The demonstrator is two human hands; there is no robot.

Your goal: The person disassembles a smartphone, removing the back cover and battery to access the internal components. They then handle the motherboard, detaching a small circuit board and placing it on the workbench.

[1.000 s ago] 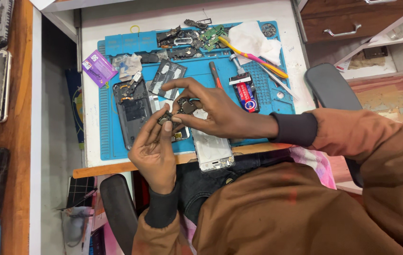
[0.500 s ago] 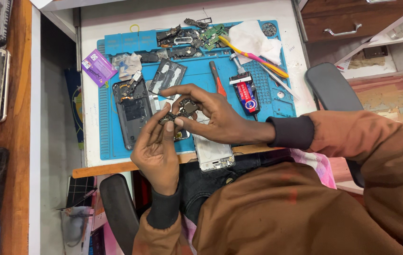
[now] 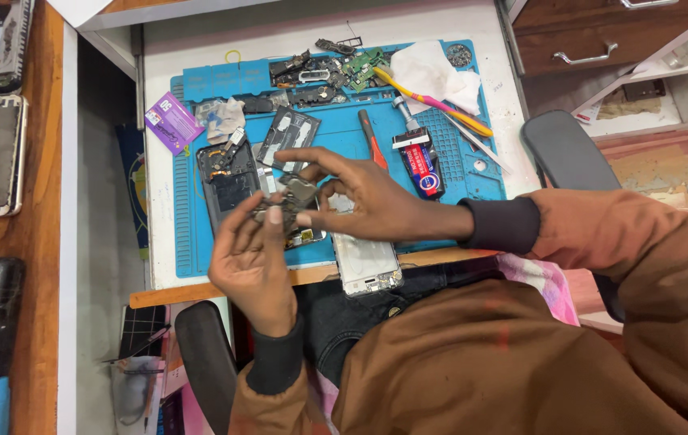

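- A white desk (image 3: 324, 28) carries a blue mat (image 3: 440, 169) that fills most of its top.
- An opened phone shell (image 3: 227, 189) lies on the mat's left part, just beside a flat grey panel (image 3: 291, 133).
- A silver phone frame (image 3: 368, 262) rests at the mat's near edge and overhangs the desk, partly under the right hand.
- A white cloth (image 3: 432, 72) sits crumpled at the mat's far right; a yellow-and-pink toothbrush (image 3: 432, 101) runs beside it.
- Loose parts and a green board (image 3: 364, 64) are heaped along the mat's far edge.
- A purple packet (image 3: 170, 121) lies at the mat's left edge, half on the desk.
- A glue tube (image 3: 420, 165) lies near a red-handled tool (image 3: 369, 143), both just beyond the right hand.
- The right hand (image 3: 380, 201) has its fingers curled round a small dark part (image 3: 291, 201), index finger stretched out above it.
- The left hand (image 3: 251, 254) pinches the same part from below, thumb on top.
- The part is held over the mat, between the shell and the frame.
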